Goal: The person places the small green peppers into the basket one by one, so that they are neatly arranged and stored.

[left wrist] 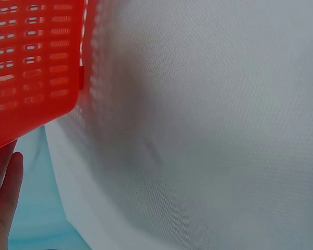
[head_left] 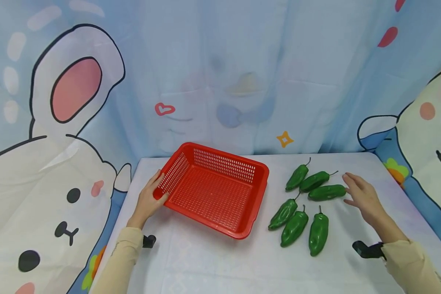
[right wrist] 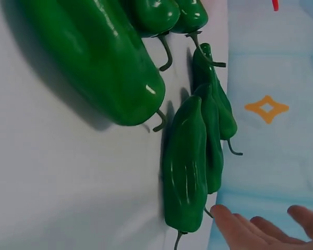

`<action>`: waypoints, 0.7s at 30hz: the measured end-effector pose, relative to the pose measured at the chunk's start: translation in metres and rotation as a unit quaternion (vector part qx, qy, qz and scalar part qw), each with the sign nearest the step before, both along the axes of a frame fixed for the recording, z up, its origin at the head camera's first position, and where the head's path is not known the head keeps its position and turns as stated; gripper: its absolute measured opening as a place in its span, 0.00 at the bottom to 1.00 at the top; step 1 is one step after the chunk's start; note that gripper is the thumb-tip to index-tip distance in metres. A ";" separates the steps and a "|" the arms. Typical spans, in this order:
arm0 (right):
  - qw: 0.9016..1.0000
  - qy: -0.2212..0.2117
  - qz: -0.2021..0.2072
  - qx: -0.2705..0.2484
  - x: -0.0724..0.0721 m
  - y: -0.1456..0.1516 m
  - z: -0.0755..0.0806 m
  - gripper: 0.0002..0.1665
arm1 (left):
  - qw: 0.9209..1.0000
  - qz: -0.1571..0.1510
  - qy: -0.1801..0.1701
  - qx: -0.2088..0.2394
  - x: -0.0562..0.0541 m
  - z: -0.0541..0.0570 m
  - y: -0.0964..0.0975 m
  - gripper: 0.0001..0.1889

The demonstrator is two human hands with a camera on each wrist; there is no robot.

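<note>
Head view: grips a red, rectangular, perforated plastic basket (head_left: 213, 196) by its left end with the left hand (head_left: 148, 201); extends the empty right hand (head_left: 364, 197), fingers (head_left: 355, 179) loosely spread, beside six glossy green peppers (head_left: 295, 228) on a white counter (head_left: 206, 261), right of the basket. Left wrist view: shows fingertips (left wrist: 14, 162) against the basket. Right wrist view: shows fingertips near pepper stems (right wrist: 179, 238).

Curtain (head_left: 191, 45), pale blue, hanging in folds; printed with rabbit (head_left: 33, 200) at left (inner ear (head_left: 77, 90) pink), white animal (head_left: 431, 134) at right, red heart (head_left: 164, 109), yellow star (head_left: 285, 139). Table (head_left: 213, 265), white-topped, against curtain. Shadows, soft-edged.
</note>
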State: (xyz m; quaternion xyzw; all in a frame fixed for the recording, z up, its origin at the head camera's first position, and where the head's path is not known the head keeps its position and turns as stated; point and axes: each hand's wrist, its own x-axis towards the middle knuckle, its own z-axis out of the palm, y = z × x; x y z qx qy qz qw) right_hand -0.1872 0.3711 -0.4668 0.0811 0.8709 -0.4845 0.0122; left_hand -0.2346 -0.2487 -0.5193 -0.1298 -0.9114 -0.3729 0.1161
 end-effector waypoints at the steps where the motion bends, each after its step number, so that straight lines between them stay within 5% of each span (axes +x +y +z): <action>1: 1.000 -0.010 -0.011 -0.013 -0.001 0.000 -0.001 0.48 | 1.000 0.000 0.000 0.000 0.000 0.000 0.000 0.37; 6: 0.993 -0.056 -0.068 -0.076 -0.003 -0.001 -0.003 0.52 | 1.000 0.000 -0.004 0.001 0.000 0.000 0.000 0.38; 12: 0.974 -0.098 -0.146 -0.141 -0.007 -0.003 -0.005 0.53 | 1.000 -0.001 0.006 0.001 -0.001 0.000 0.001 0.37; 21: 0.944 -0.097 -0.234 -0.209 -0.014 -0.008 -0.012 0.49 | 1.000 0.001 0.003 0.002 -0.001 -0.003 0.000 0.37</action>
